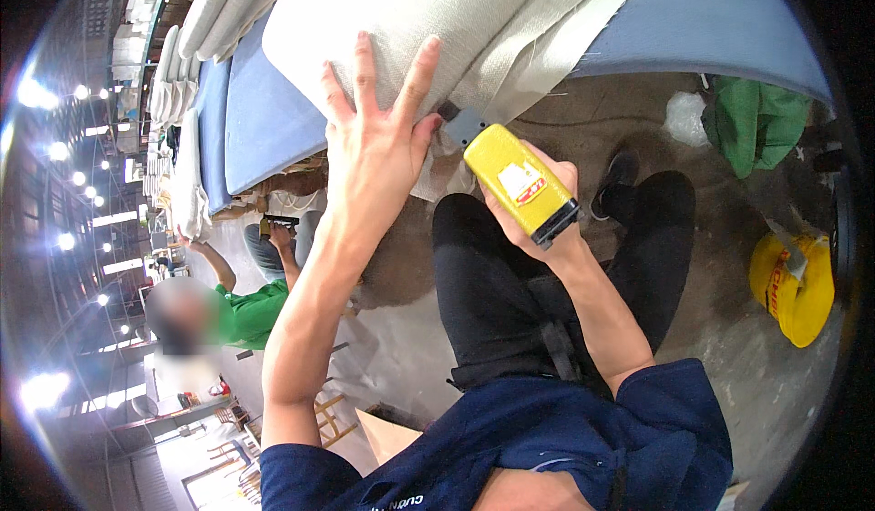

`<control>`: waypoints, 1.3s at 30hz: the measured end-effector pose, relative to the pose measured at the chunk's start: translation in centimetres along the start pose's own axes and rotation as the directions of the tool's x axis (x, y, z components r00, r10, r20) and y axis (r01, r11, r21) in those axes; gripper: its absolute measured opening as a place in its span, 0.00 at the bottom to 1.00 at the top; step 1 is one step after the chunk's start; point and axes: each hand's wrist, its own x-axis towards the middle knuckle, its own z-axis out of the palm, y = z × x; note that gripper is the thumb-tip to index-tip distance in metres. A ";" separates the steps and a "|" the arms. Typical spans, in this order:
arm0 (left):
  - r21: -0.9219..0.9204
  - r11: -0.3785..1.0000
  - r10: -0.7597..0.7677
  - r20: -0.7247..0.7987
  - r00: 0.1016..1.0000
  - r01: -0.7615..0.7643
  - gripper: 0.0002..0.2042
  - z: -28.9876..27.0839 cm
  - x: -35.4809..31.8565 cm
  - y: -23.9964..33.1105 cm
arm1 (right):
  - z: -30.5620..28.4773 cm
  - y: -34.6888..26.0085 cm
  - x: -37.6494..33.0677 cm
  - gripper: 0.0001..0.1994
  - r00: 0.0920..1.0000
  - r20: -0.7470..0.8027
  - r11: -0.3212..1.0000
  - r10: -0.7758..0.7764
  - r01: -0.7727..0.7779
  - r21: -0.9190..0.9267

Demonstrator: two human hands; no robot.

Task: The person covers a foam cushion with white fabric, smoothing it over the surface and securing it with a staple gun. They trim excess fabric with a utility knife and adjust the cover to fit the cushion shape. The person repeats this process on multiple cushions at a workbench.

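Observation:
A cushioned piece covered in cream woven fabric (510,19) lies in front of me, with loose cut edges hanging at its near right side. My left hand (374,137) presses flat on it, fingers spread, the thumb close to the tool's nose. In my right hand (533,206) is a yellow staple gun (518,175), gripped from below. Its dark nose points up and left to the fabric's near edge, beside my left thumb. Whether the nose touches the fabric I cannot tell. My right fingers are partly hidden under the tool body.
The piece rests on a blue padded work surface (693,19). At the right are a green cloth bundle (756,123), a clear plastic bag (688,117) and a yellow sack-like item (791,288) on the floor. A co-worker in green (251,315) holds a similar tool at the left.

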 end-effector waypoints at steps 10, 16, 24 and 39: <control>-0.049 0.997 -0.063 0.033 0.997 0.065 0.52 -0.3 -0.3 0.5 | 0.2 -0.6 -0.6 0.14 0.997 0.055 0.997 0.050 -0.047 -0.062; -0.070 0.995 -0.068 0.089 0.994 0.074 0.50 -1.0 -0.4 0.2 | 0.6 -0.9 -0.4 0.13 0.995 0.096 0.993 0.041 -0.029 -0.117; -0.634 0.771 0.010 0.121 0.993 0.069 0.30 -2.1 1.7 -8.6 | -0.3 -2.2 1.2 0.14 0.999 -0.049 0.999 0.002 -0.005 -0.044; -0.417 0.890 -0.211 -0.016 0.977 0.185 0.29 0.2 -2.7 -0.9 | 0.1 0.5 0.5 0.14 0.999 -0.036 0.992 0.003 -0.008 -0.126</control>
